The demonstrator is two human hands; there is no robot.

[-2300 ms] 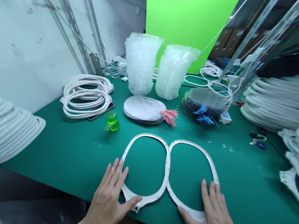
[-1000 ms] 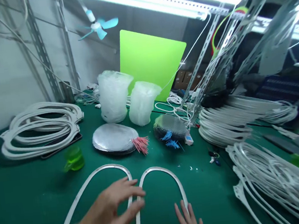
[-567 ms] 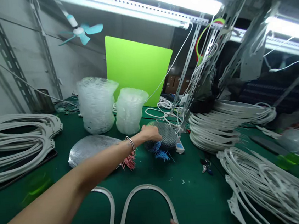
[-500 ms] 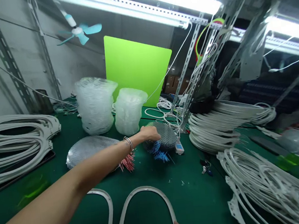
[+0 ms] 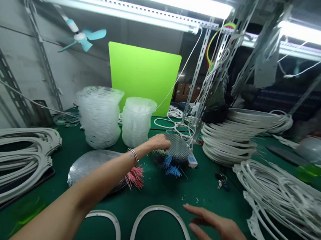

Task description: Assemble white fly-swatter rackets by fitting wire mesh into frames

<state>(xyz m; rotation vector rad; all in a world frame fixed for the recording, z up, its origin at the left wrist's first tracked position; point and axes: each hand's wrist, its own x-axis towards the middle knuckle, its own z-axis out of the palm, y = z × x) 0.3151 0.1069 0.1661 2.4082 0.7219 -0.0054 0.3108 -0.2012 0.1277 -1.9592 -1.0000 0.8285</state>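
Note:
My left arm reaches forward across the bench. My left hand point(image 5: 160, 142) is closed over the left part of a stack of round dark mesh discs point(image 5: 179, 148); what its fingers pinch is hidden. Blue ties point(image 5: 171, 168) stick out at the front of that stack. Under my left forearm lies a larger, lighter mesh disc stack point(image 5: 85, 166), with red ties point(image 5: 134, 177) beside it. My right hand point(image 5: 222, 228) is open with fingers apart, just right of a curved white frame point(image 5: 158, 208) lying on the bench. Another white frame point(image 5: 113, 220) lies to its left.
White frames are piled at the left point(image 5: 17, 150). Coils of white strips point(image 5: 228, 139) and more white frames point(image 5: 292, 198) lie at the right. Two stacks of clear plastic rings point(image 5: 100, 118) stand before a green board point(image 5: 144, 72). Keys point(image 5: 221, 182) lie near the right pile.
My right hand has come up into view, away from the white frame's edge, its fingers spreading. My left hand stays at the dark mesh stack. The view has shifted slightly.

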